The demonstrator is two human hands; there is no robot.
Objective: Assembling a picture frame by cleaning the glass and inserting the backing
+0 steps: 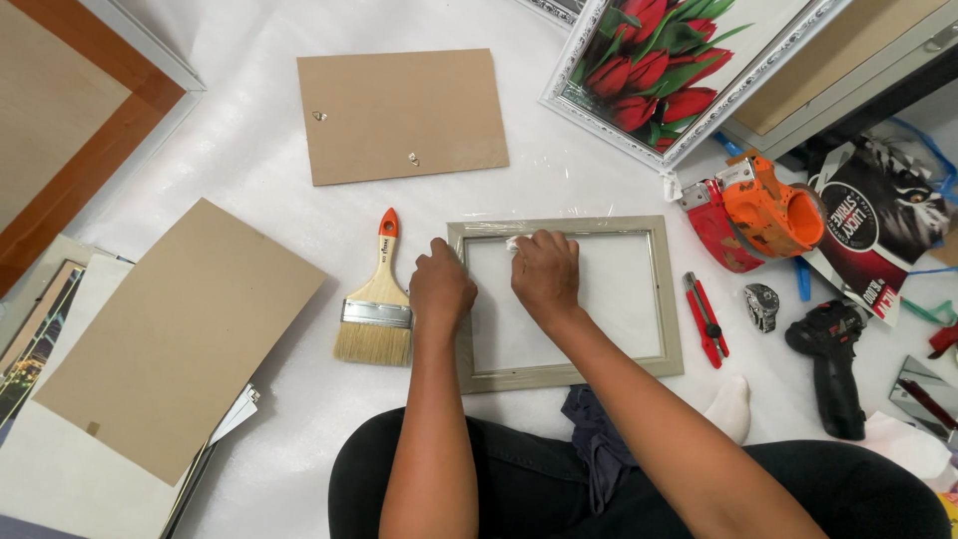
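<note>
Lies flat on the white-covered floor (269, 170), just in front of the knees: a grey-beige frame (672, 299), with the long sides running left to right. Seems to have a clear pane inside, since the white floor shows through it; cannot tell for sure. Carries some crinkled clear film along the top rail.

Rests on the frame's left rail with the left hand (440, 289), fingers curled under and knuckles up; cannot tell whether it grips the rail or only weighs it down. Presses with the right hand (545, 274), fingers bent and close together, on a small white cloth (513, 243) at the top left corner of the opening, just beside the left hand.

Judging by this, about in the middle of cleaning the frame: works at one corner only, with the rest of the opening not yet under the cloth. No back fitted and no picture inside. Lies apart, further up the floor, a brown backing board (402, 115) with two small metal hangers, close to the frame in size. Lies well to the left a larger brown board (180, 334) on a pile of sheets.

Lies just left of the frame, touched by neither hand, a flat brush (377, 304) with an orange-tipped handle. To the right: a red cutter (706, 319), an orange tape dispenser (763, 215) and a black drill (830, 364). Above these, a framed tulip picture (659, 60) with a white ornate border.
</note>
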